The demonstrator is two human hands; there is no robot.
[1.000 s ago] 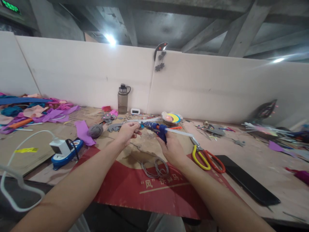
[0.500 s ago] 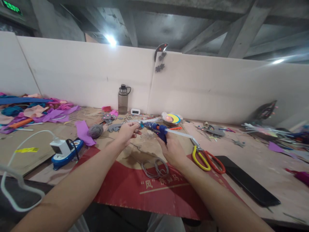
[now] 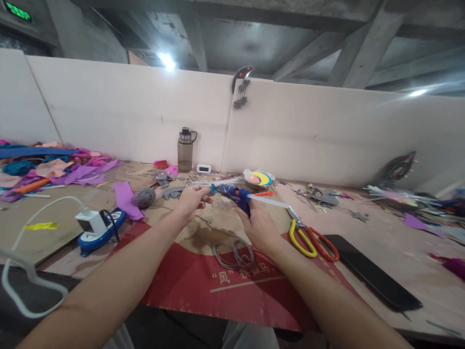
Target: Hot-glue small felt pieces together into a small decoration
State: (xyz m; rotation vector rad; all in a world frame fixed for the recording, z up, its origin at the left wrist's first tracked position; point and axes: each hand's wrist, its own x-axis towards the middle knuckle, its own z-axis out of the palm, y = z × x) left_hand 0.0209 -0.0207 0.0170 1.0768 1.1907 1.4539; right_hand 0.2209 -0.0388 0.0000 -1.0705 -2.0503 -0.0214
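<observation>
My right hand [image 3: 258, 226] grips a blue glue gun [image 3: 235, 195] with a white glue stick [image 3: 269, 200] poking out of its back. The nozzle points left toward my left hand [image 3: 192, 199]. That hand is pinched on a small piece I cannot make out, held right at the nozzle tip. Both hands hover above a brown and red cardboard sheet [image 3: 203, 283]. Grey wire loops [image 3: 234, 253] lie on the cardboard just below my right hand.
Yellow and red scissors [image 3: 308, 238] and a black phone [image 3: 372, 274] lie right of my hand. A blue power strip [image 3: 99, 227] with a white cable sits left. A water bottle [image 3: 184, 149], grey yarn ball [image 3: 144, 197], purple fabric scraps [image 3: 65, 169] and a white partition [image 3: 290, 131] stand behind.
Almost nothing moved. The glue gun and both hands shifted very slightly, keeping the same grip and the nozzle near my left fingers.
</observation>
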